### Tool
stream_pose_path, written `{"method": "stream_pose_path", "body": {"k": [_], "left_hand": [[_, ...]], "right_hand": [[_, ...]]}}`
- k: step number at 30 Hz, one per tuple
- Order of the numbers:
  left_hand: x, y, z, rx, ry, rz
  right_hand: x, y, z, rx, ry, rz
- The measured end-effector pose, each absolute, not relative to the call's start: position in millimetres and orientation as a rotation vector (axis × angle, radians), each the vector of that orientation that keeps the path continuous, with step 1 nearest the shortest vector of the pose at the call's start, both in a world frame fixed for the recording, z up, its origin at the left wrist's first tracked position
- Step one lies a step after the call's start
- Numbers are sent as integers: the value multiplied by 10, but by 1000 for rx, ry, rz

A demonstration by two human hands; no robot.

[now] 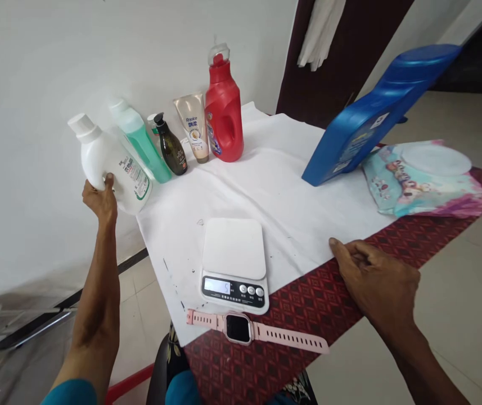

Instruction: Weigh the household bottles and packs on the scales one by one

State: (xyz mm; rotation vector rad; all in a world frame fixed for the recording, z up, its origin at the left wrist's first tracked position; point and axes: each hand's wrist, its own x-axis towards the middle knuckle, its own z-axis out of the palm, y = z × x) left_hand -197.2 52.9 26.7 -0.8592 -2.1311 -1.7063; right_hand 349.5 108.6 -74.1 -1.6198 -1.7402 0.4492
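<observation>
At the left end of the table, my left hand (102, 199) is wrapped round the handle of a white detergent bottle (125, 174), which tilts in this view. My right hand (373, 275) is at the table's front edge, fingers curled in and thumb tip by the white cloth (303, 236); nothing shows in it. Between the hands lies a white digital kitchen scale (234, 250) with a bare plate and a lit display that appears to read 5. A pink-strapped smartwatch (238, 328) lies stretched out in front of the scale.
Along the wall stand a green liquid bottle (143, 140), a dark pump bottle (172, 147), a Rejoice tube (194, 129) and a red detergent bottle (226, 112). A blue bottle (363, 124) and a wipes pack (422, 180) are at the right. A dark red patterned tablecloth (232, 365) shows underneath.
</observation>
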Motion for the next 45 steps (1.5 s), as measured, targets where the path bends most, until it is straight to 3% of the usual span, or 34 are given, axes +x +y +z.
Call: {"method": "stream_pose_path", "body": {"k": [12, 18, 26, 34, 45], "left_hand": [[-1056, -85, 464, -591, -1766, -2120], [-526, -394, 646, -899, -1631, -2275], [346, -130, 697, -1353, -1613, -2583], [740, 90, 576, -1491, -1727, -2481], [525, -57, 588, -1731, -1827, -2125]], "right_hand": [[3439, 1097, -787, -1618, -1738, 403], [3445, 1108, -862, -1659, -1749, 367], [3462, 1126, -909, -1613, -1717, 358], [3485, 1131, -895, -1531, -1671, 424], [3477, 1131, -881, -1513, -1624, 463]]}}
